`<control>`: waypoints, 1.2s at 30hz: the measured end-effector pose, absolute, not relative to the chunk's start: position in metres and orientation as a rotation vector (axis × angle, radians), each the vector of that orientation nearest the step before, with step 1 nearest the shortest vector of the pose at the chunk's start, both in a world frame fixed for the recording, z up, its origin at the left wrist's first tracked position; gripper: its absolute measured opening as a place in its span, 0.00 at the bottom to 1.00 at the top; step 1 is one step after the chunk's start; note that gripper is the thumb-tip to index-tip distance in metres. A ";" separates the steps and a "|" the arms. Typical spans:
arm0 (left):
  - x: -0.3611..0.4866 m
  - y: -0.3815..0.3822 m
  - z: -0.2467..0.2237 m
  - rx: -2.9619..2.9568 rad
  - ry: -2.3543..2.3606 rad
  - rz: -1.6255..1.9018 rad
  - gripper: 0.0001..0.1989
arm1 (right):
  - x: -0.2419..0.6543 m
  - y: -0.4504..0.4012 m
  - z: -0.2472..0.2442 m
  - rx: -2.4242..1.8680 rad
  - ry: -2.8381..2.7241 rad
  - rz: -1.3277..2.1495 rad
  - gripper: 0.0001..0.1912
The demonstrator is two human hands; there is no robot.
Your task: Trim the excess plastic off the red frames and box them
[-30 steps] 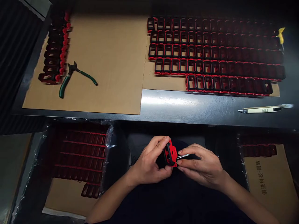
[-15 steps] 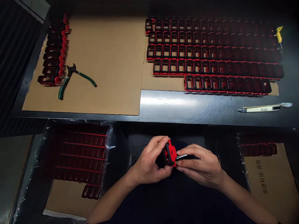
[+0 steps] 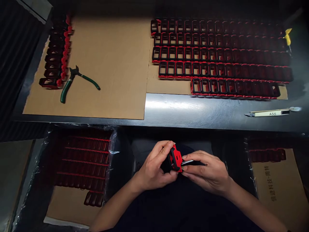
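Note:
My left hand grips a small red and black plastic frame by its ends, thumb at the top and fingers beneath. The frame is tilted, with its red side facing right. My right hand is closed on a slim tool with a shiny metal shaft. Its tip meets the lower part of the red side; the exact contact is hidden by my fingertips. Both hands are in front of my body, below the bench edge.
Rows of similar frames stand on cardboard at the bench's right, more at its left. Green-handled nippers, a utility knife and a yellow-handled tool lie there. Plastic-lined bins with frames flank me.
The red and black frame has tilted very slightly between my hands. Both hands keep their grip and nearly the same position.

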State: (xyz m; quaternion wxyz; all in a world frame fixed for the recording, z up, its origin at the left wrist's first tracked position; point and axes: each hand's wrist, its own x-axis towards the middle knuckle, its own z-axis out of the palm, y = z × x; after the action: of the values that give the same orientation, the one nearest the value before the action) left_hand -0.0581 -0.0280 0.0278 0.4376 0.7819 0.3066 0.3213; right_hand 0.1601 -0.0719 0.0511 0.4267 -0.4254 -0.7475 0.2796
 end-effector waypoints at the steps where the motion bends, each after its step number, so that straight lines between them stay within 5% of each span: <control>1: -0.058 -0.028 0.028 1.941 0.765 0.804 0.44 | 0.160 -0.072 0.051 -1.053 -1.874 0.687 0.04; 36: -0.063 -0.023 0.030 2.106 0.743 0.689 0.43 | 0.163 -0.080 0.067 -1.226 -2.078 0.816 0.09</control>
State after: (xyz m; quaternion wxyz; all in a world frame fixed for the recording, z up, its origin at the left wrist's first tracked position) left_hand -0.0634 -0.0228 0.0304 0.3915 0.8292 0.2924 0.2714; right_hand 0.1630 -0.0797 0.0672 0.2928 -0.4604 -0.7800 0.3065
